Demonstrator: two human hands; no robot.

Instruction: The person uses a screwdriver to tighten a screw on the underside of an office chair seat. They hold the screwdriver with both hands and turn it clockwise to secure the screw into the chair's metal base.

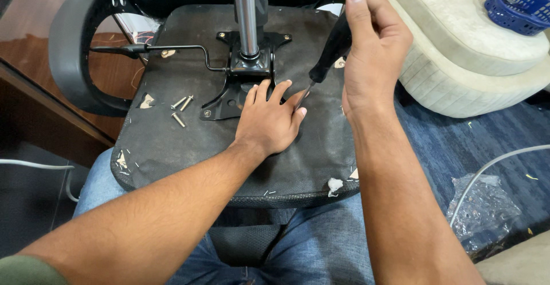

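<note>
Resting flat on the underside of an upturned office chair seat, the left hand is lying palm down with its fingers spread, holding nothing; its fingertips are touching the edge of the black metal mounting plate bolted to the seat. The right hand is wrapping closed around the black handle of a screwdriver, gripping it near the top, so the tool is hanging down and to the left out of the fist. The screwdriver's thin shaft is slanting toward the seat, its tip coming down just beside the left thumb and forefinger, at the right edge of the plate. The tip itself is partly hidden there, so whether it is sitting in a screw head cannot be told.

A shiny gas-lift column is rising from the middle of the plate, and a bent black lever is running out from it to the left. Three loose screws are lying on the seat fabric left of the plate, well apart from both hands. The seat is lying across the person's lap in blue jeans. A cream cushioned sofa is standing to the right, a blue plastic basket sitting on it.
</note>
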